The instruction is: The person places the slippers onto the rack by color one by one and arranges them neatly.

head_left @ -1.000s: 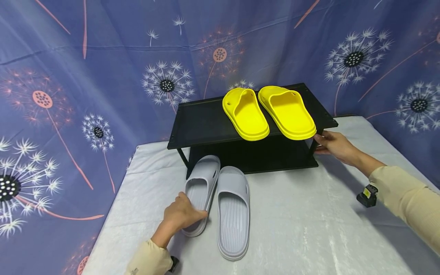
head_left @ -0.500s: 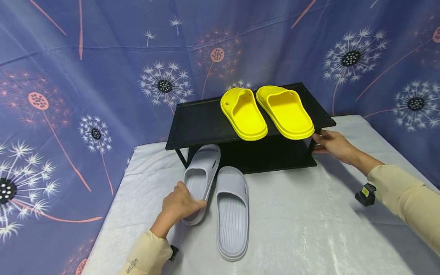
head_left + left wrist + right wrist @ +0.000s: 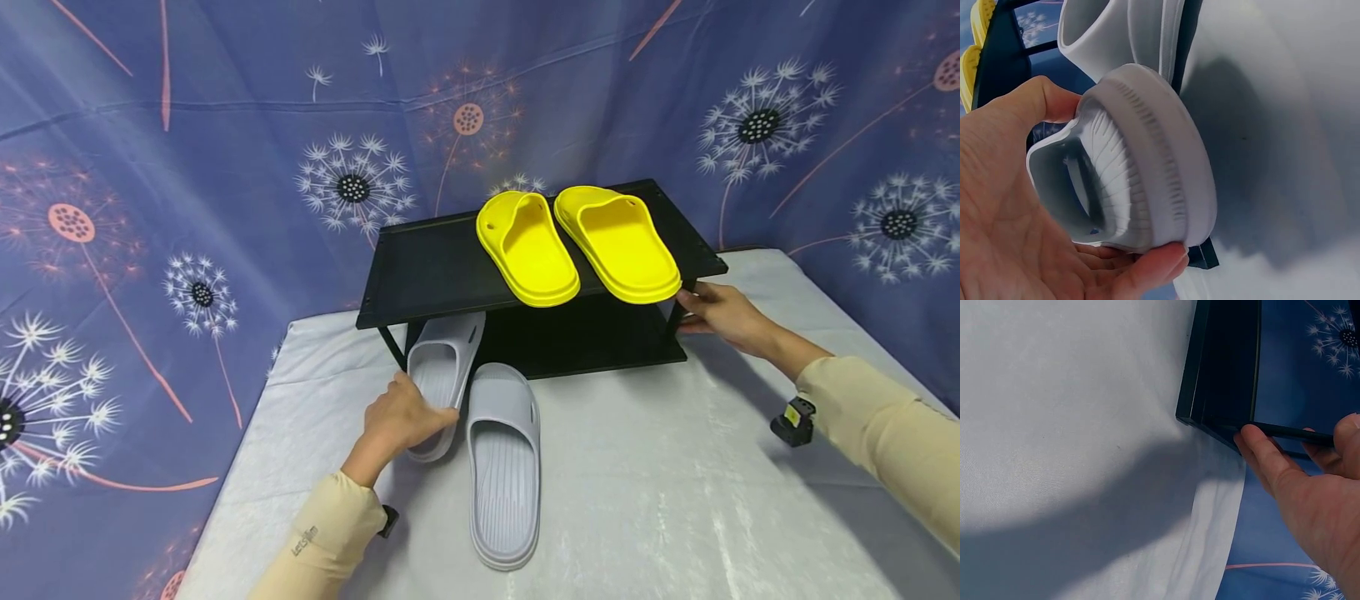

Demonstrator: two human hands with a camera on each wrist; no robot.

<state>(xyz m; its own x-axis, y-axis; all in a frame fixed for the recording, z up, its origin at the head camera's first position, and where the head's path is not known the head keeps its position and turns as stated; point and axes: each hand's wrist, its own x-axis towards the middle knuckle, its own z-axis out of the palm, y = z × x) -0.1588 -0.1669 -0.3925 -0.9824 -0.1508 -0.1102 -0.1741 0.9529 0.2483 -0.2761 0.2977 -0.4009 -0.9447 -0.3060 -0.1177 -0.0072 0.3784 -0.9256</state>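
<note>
My left hand (image 3: pixel 405 412) grips a grey slide sandal (image 3: pixel 435 375) by its heel end. The left wrist view has the thumb on one edge of this sandal (image 3: pixel 1166 156) and the fingers round the other. Its toe lies inside the lower level of a black two-tier shoe rack (image 3: pixel 442 258), partly hidden by the upper shelf. A second grey slide sandal (image 3: pixel 504 492) lies on the table just right of it. At the rack's right end, my right hand (image 3: pixel 727 317) holds a post (image 3: pixel 1291 432) between thumb and fingers.
Two yellow clogs, the left clog (image 3: pixel 536 258) and the right clog (image 3: pixel 622 250), sit side by side on the upper shelf. A pale cloth (image 3: pixel 637 467) covers the table. Behind the rack hangs a blue dandelion-print curtain (image 3: pixel 247 167).
My left hand has pushed the left grey sandal forward, its toe going from the rack's front edge to beneath the upper shelf. The right hand stays at the post.
</note>
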